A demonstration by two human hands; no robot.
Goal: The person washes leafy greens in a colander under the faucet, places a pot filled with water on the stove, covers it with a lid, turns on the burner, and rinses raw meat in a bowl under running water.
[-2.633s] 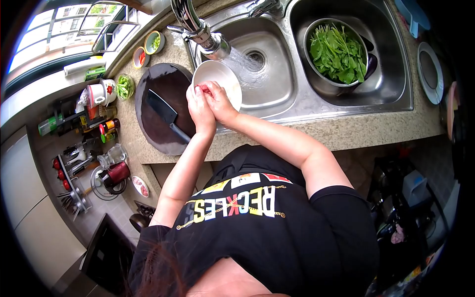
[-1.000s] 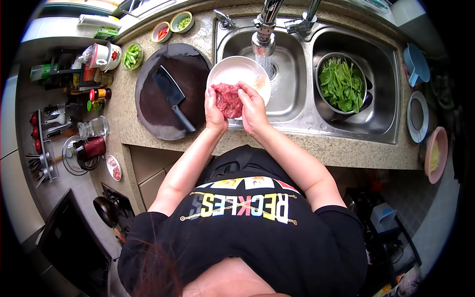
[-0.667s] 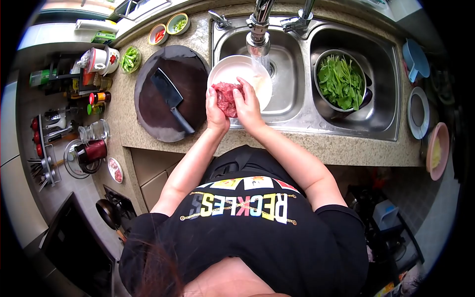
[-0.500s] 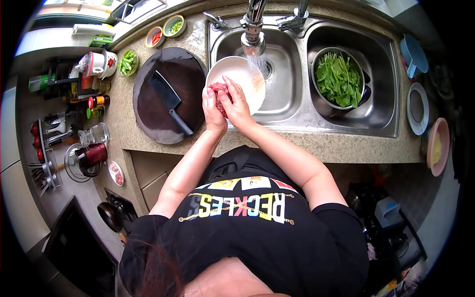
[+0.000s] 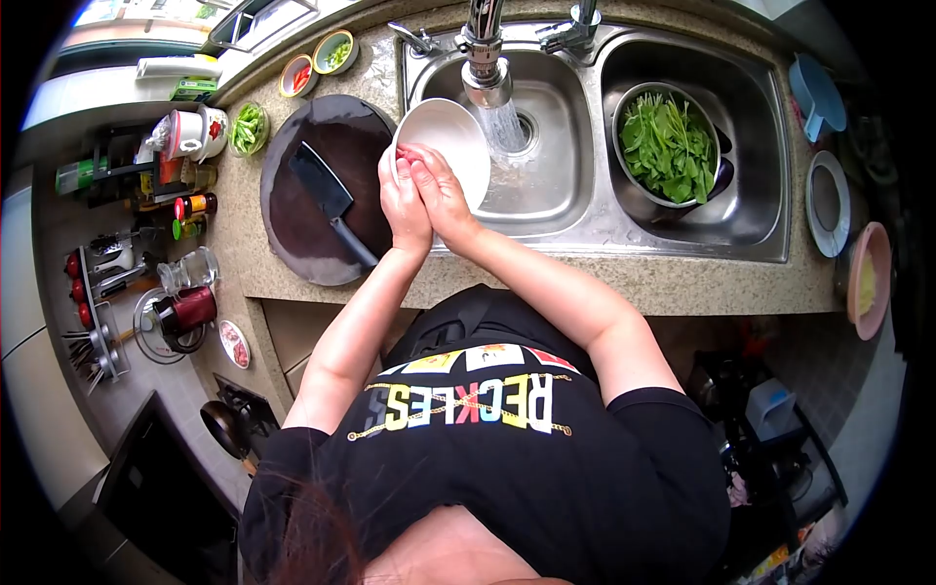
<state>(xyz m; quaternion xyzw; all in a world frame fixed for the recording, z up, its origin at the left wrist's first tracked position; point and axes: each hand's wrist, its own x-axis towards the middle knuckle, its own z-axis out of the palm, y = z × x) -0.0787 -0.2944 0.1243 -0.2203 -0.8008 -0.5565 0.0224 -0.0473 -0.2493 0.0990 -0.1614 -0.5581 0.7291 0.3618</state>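
Note:
My left hand point(image 5: 403, 207) and my right hand point(image 5: 441, 200) are pressed together, palms facing, over the near-left edge of a white bowl point(image 5: 456, 141). Raw red meat is closed between them; only a little pink point(image 5: 411, 156) shows at the fingertips, and the rest is hidden. The bowl is tilted at the left rim of the sink's left basin point(image 5: 551, 185). Water runs from the faucet point(image 5: 487, 83) into that basin, just right of the bowl. Left of my hands, a cleaver point(image 5: 327, 190) lies on a round dark cutting board point(image 5: 292, 234).
In the right basin stands a metal pot point(image 5: 624, 180) of leafy greens point(image 5: 668, 146), with eggplant beside it. Small bowls of chopped red pepper point(image 5: 300, 78) and green pieces point(image 5: 337, 51) are at the back left. A plate of meat point(image 5: 234, 344) sits on the left counter.
My hands have closed tighter over the meat, which showed more before. The bowl and hands have shifted slightly left, and the bowl looks more tilted.

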